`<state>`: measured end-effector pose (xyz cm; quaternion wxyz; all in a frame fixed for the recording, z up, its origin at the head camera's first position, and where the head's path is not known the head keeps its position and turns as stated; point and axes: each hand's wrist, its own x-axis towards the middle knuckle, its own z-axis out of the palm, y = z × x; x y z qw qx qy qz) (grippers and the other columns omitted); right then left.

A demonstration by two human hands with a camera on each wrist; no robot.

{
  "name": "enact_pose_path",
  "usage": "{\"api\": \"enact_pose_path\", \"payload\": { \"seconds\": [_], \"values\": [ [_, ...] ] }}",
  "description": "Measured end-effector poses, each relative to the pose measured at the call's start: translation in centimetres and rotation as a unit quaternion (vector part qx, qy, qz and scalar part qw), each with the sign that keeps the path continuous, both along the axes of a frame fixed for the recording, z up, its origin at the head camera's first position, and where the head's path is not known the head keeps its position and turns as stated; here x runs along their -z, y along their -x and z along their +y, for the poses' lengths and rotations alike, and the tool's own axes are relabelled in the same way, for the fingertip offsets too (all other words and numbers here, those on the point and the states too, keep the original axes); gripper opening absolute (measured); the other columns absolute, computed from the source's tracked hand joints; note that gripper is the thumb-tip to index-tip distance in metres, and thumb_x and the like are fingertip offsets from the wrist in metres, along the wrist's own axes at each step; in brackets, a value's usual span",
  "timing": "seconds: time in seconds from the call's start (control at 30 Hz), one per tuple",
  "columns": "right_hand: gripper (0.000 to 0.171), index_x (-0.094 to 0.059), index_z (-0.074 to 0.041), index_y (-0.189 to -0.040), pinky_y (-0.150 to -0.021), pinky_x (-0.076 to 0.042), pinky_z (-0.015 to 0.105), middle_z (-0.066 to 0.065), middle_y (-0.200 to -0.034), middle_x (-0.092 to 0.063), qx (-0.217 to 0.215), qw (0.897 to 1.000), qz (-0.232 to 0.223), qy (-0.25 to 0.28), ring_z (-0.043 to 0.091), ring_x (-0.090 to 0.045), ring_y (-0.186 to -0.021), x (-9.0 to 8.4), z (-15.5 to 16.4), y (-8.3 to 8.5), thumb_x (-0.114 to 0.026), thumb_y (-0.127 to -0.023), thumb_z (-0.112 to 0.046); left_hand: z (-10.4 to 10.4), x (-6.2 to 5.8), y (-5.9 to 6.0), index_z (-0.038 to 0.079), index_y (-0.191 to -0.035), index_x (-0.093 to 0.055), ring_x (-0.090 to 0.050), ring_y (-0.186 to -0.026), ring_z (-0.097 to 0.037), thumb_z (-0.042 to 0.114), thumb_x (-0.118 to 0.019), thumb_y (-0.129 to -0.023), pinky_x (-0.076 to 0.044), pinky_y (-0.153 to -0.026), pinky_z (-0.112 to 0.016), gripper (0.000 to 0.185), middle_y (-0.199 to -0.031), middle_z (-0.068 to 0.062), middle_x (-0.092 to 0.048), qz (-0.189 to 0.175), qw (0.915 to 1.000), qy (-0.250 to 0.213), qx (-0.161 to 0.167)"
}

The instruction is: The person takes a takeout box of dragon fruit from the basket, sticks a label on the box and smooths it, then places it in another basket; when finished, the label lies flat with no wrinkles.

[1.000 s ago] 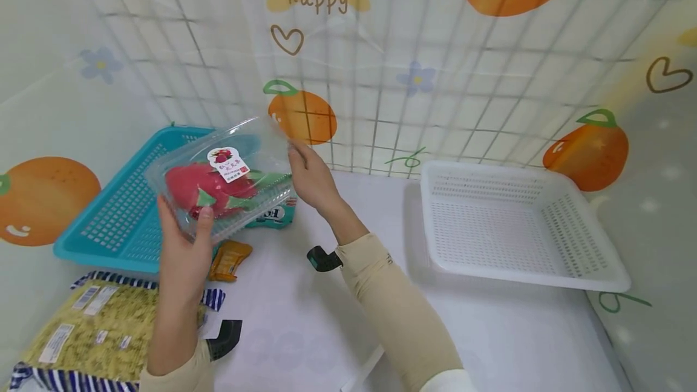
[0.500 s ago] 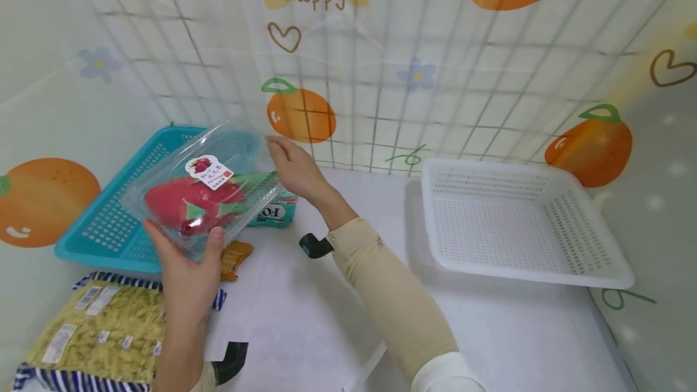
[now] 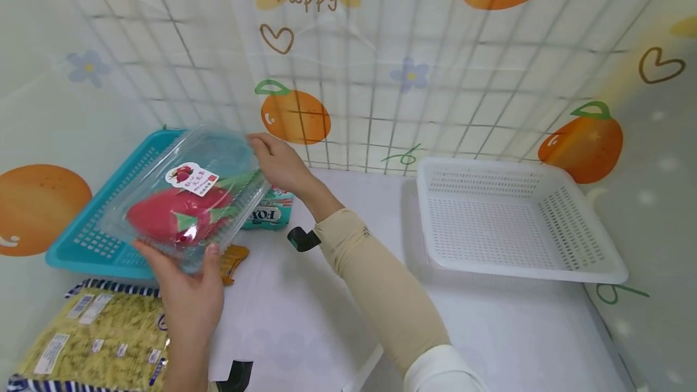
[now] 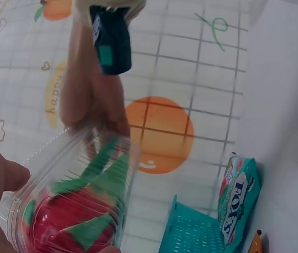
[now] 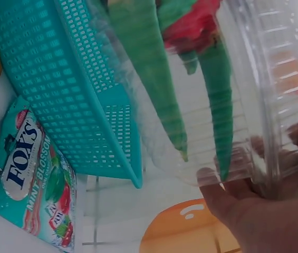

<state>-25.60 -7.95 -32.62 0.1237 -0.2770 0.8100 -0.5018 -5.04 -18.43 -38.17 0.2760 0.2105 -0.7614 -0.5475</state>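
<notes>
while both hands' fingers (image 3: 209, 257) grip it, the clamshell box (image 3: 185, 198) hangs over the teal basket (image 3: 81, 241).

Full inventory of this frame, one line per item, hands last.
clear clamshell box: 1, transparent, labelled, held over the teal basket
dragon fruit: 1, red with green tips, inside the box
teal basket: 1, teal, left rear of table
white basket: 1, white, right side of table
Fox's candy bag: 1, teal, beside the teal basket
orange packet: 1, orange, in front of the candy bag
noodle bag: 1, yellow with striped edge, near left
table: 1, white
left hand: grips the box's near end
right hand: holds the box's far end
</notes>
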Motion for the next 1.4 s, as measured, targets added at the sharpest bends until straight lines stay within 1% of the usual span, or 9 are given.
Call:
{"api": "enact_pose_path", "payload": {
  "seconds": [0.17,0.27,0.37,0.5,0.9,1.13,1.23,1.33,1.4],
  "values": [
    [0.049,-0.047,-0.022,-0.154,-0.118,-0.042,0.032,-0.006,-0.153,-0.053,-0.001,1.000,0.003,-0.004,0.012,-0.049,-0.141,-0.7,-0.8,0.2,-0.033,-0.111,-0.043,0.4,0.3,-0.2,0.033,-0.160,0.022,-0.010,-0.158,-0.017,0.011,-0.060,-0.101,-0.038,-0.113,-0.053,0.103,-0.169,0.010,-0.004,0.024,0.9993,-0.028,-0.002],
    [0.049,-0.048,-0.023,-0.153,-0.117,-0.042,0.030,-0.007,-0.152,-0.053,-0.014,1.000,0.000,-0.003,0.010,-0.050,-0.140,-1.2,-1.5,0.3,-0.033,-0.111,-0.044,0.5,0.4,-0.4,0.031,-0.161,0.019,-0.010,-0.157,-0.016,0.008,-0.059,-0.101,-0.037,-0.117,-0.047,0.102,-0.169,0.011,-0.005,0.054,0.9978,-0.038,-0.008],
    [0.049,-0.048,-0.025,-0.153,-0.116,-0.043,0.028,-0.010,-0.151,-0.053,-0.023,1.000,-0.004,-0.009,0.008,-0.051,-0.137,-1.6,-2.2,0.3,-0.033,-0.111,-0.046,0.4,0.6,-0.6,0.027,-0.162,0.019,-0.010,-0.156,-0.015,0.006,-0.057,-0.101,-0.033,-0.123,-0.039,0.100,-0.168,0.011,-0.004,0.068,0.9973,-0.022,-0.014],
    [0.049,-0.048,-0.028,-0.152,-0.115,-0.042,0.027,-0.012,-0.151,-0.053,-0.020,0.999,-0.005,-0.025,0.006,-0.051,-0.134,-2.1,-2.8,0.3,-0.033,-0.110,-0.047,0.5,0.8,-0.6,0.023,-0.162,0.020,-0.009,-0.156,-0.014,0.006,-0.055,-0.102,-0.029,-0.126,-0.036,0.098,-0.169,0.010,-0.002,0.063,0.9977,0.009,-0.023],
    [0.046,-0.048,-0.028,-0.152,-0.115,-0.042,0.025,-0.013,-0.151,-0.054,-0.006,0.999,-0.001,-0.052,0.006,-0.049,-0.140,-2.1,-3.9,0.9,-0.030,-0.112,-0.043,0.4,0.9,0.1,0.021,-0.161,0.023,-0.002,-0.158,-0.009,0.012,-0.053,-0.104,-0.011,-0.130,-0.031,0.095,-0.171,0.009,0.007,0.036,0.9985,0.002,-0.040],
    [0.047,-0.049,-0.026,-0.152,-0.115,-0.042,0.024,-0.011,-0.150,-0.055,-0.005,0.999,0.011,-0.053,0.007,-0.051,-0.138,-1.8,-4.8,1.2,-0.030,-0.112,-0.043,-0.3,0.8,0.2,0.022,-0.161,0.023,-0.003,-0.157,-0.011,0.014,-0.055,-0.104,-0.013,-0.130,-0.032,0.097,-0.171,0.010,0.007,0.030,0.9984,0.006,-0.048],
    [0.047,-0.050,-0.025,-0.151,-0.110,-0.044,0.023,-0.010,-0.142,-0.059,-0.006,0.998,0.011,-0.054,0.006,-0.055,-0.127,-1.9,-5.7,1.0,-0.031,-0.112,-0.043,-0.6,0.8,0.2,0.023,-0.161,0.024,-0.001,-0.157,-0.011,0.019,-0.054,-0.105,-0.014,-0.130,-0.035,0.096,-0.170,0.011,0.007,0.012,0.9979,0.003,-0.064],
    [0.046,-0.051,-0.024,-0.149,-0.103,-0.046,0.020,-0.007,-0.130,-0.062,-0.013,0.998,0.016,-0.059,0.007,-0.056,-0.114,-2.1,-6.8,0.8,-0.031,-0.112,-0.041,-1.3,0.9,0.0,0.019,-0.161,0.024,0.000,-0.157,-0.011,0.019,-0.055,-0.104,-0.015,-0.130,-0.035,0.097,-0.170,0.010,0.009,0.019,0.9971,0.011,-0.073],
    [0.045,-0.052,-0.024,-0.148,-0.099,-0.046,0.019,-0.008,-0.125,-0.063,-0.012,0.998,0.020,-0.061,0.006,-0.055,-0.110,-2.2,-7.6,0.7,-0.031,-0.112,-0.040,-1.9,1.0,0.0,0.015,-0.161,0.024,0.000,-0.157,-0.011,0.017,-0.055,-0.104,-0.016,-0.130,-0.034,0.097,-0.170,0.008,0.009,0.037,0.9963,0.025,-0.074]
  ]
}}
